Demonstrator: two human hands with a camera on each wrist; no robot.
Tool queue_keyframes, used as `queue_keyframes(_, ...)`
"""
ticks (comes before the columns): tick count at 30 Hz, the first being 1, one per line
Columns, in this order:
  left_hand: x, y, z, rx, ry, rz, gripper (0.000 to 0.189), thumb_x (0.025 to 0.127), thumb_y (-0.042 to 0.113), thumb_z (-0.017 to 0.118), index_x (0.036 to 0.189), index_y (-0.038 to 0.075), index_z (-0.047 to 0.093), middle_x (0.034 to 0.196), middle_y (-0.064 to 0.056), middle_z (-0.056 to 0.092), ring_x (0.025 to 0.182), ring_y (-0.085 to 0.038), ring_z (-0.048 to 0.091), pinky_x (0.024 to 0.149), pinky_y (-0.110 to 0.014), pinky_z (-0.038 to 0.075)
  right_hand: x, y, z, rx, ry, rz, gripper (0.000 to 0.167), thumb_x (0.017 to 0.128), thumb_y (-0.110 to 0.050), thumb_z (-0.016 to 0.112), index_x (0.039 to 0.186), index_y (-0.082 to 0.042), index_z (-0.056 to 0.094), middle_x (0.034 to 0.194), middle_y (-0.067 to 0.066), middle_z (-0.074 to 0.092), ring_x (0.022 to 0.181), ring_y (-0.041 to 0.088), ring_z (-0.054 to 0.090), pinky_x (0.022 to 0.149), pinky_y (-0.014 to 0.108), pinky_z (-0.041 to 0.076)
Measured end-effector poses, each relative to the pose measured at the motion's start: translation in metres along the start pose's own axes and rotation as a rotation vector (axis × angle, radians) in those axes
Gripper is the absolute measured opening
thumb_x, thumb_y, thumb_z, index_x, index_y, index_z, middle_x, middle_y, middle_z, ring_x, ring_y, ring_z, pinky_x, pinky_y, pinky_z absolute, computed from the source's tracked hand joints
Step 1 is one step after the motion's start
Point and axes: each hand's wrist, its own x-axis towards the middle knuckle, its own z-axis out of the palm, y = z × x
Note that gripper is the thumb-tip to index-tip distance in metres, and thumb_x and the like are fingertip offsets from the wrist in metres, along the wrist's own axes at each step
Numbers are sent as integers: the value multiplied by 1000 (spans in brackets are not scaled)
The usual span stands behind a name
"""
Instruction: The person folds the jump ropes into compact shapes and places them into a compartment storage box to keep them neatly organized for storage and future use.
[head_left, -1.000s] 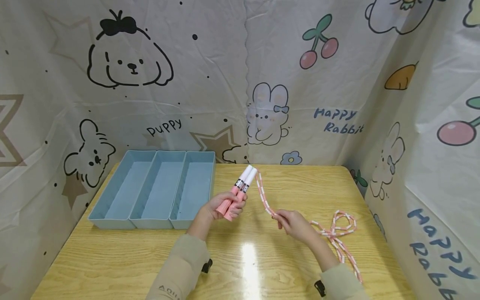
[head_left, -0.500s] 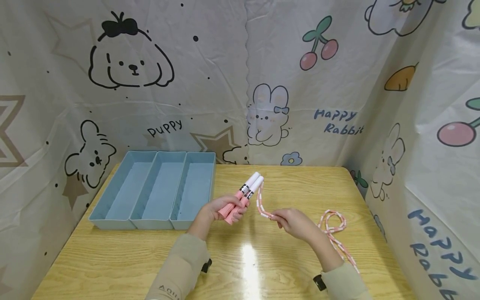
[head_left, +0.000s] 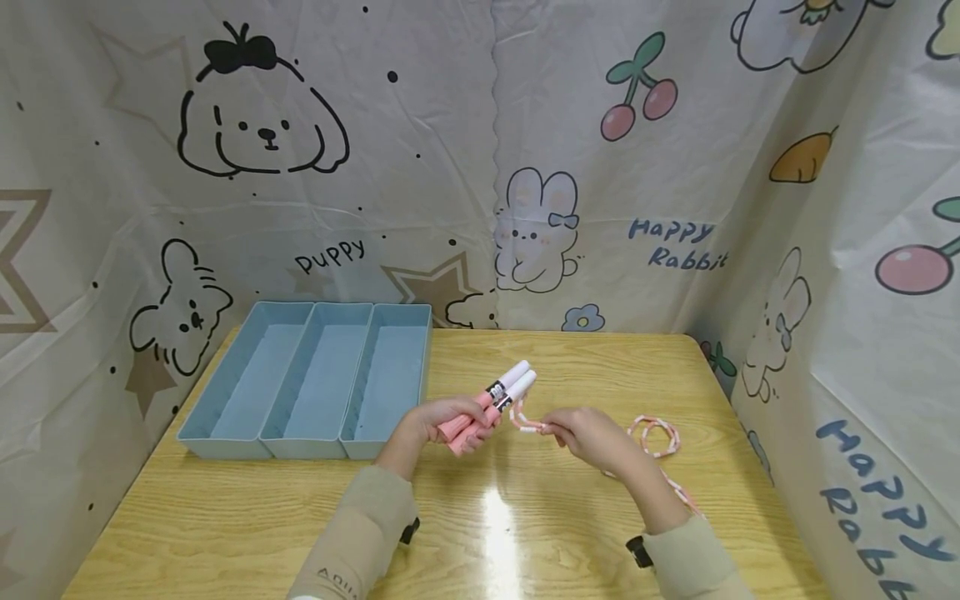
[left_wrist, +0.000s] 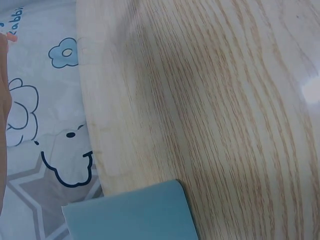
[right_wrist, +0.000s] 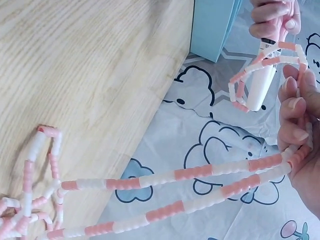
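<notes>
My left hand [head_left: 450, 417] grips both pink-and-white handles [head_left: 517, 385] of a jump rope side by side, white ends pointing up and right. My right hand [head_left: 588, 435] pinches the beaded pink-and-white rope [head_left: 528, 428] a short way from them, leaving a small loop between the two hands. In the right wrist view, doubled strands of beaded rope [right_wrist: 195, 173] run from below the curled fingers of the right hand [right_wrist: 302, 115] down to a heap on the table. My right forearm covers part of the rope in the head view. Only a sliver of skin shows in the left wrist view.
A blue tray [head_left: 300, 448] with three long compartments stands left of my hands on the wooden table [head_left: 247, 517]. Its corner shows low in the left wrist view. A cartoon-printed curtain [head_left: 420, 192] encloses the back and sides.
The handles have dipped down and right toward my right hand, so the rope between the hands hangs in a tighter loop. The rope lying at right has been drawn in to the left.
</notes>
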Motion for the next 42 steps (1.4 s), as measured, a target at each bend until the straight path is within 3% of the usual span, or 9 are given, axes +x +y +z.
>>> queue_keyframes(7, 1, -2, 1, 39, 4, -50, 10, 85, 7, 40, 92, 6, 46, 66, 2, 50, 50, -6, 44, 48, -19, 36, 5, -3, -6, 1, -7, -20, 11, 90, -13, 55, 81, -11, 62, 61, -3, 54, 53, -1, 39, 50, 19, 38)
queue_keyframes(14, 1, -3, 1, 104, 6, -92, 7, 85, 7, 43, 90, 7, 49, 65, 0, 48, 49, -7, 41, 47, -20, 35, 9, -5, -10, -43, 10, -69, 22, 94, -24, 49, 75, -14, 56, 59, -7, 48, 52, -2, 36, 47, 18, 34)
queue_keyframes(27, 2, -1, 5, 162, -51, -186, 8, 87, 8, 47, 91, 4, 52, 66, -2, 50, 49, -8, 43, 46, -20, 37, 24, -13, -18, -93, -117, -48, 9, 90, -18, 56, 86, -14, 63, 62, -8, 49, 54, 1, 37, 50, 18, 34)
queue_keyframes(35, 5, 0, 7, 182, -113, -244, 10, 88, 9, 46, 96, 5, 52, 67, -3, 49, 49, -9, 42, 45, -21, 36, 33, -18, -19, -39, -203, -53, 10, 90, -13, 56, 83, -13, 63, 62, -5, 53, 54, 1, 40, 50, 18, 36)
queue_keyframes(42, 6, 1, 11, 218, -168, -254, 13, 90, 7, 42, 98, 7, 51, 67, -3, 47, 49, -10, 38, 45, -23, 33, 42, -14, -19, 97, -311, -68, 16, 93, -15, 52, 84, -12, 64, 61, -6, 52, 51, 1, 40, 49, 19, 38)
